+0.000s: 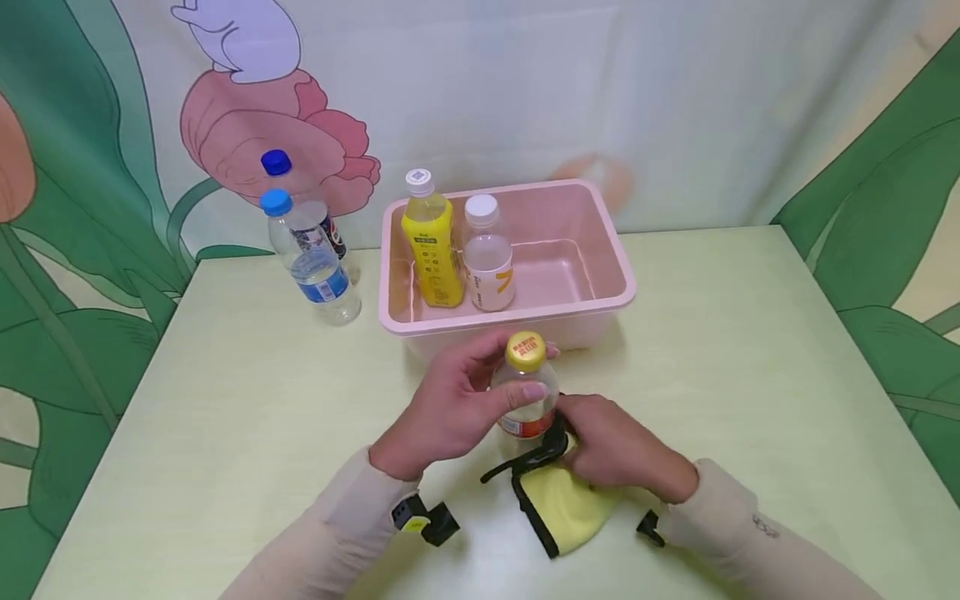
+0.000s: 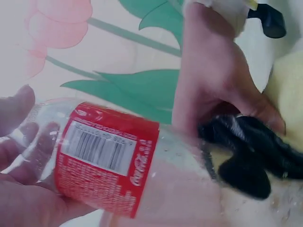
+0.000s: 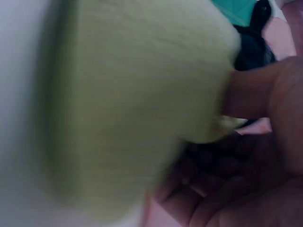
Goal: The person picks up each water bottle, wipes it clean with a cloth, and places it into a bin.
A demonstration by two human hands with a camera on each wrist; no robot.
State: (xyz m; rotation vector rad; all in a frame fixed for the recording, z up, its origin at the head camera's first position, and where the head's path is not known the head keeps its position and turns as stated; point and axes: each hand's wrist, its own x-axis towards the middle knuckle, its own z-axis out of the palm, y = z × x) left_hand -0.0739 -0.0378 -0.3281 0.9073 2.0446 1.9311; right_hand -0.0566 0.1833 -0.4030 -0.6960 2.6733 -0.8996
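My left hand grips a clear plastic bottle around its upper part, thumb across the front. The bottle has a yellow cap and a red Coca-Cola label with a barcode. In my right hand is a yellow cloth with a black border, bunched against the lower part of the bottle. The cloth's black edge overlaps the bottle in the left wrist view. Blurred yellow fabric fills much of the right wrist view, with my right thumb on it.
Just beyond my hands stands a pink bin holding a yellow-labelled bottle and a white-capped bottle. Left of it are a blue-capped water bottle and a dark-labelled bottle. A patterned curtain hangs behind the table.
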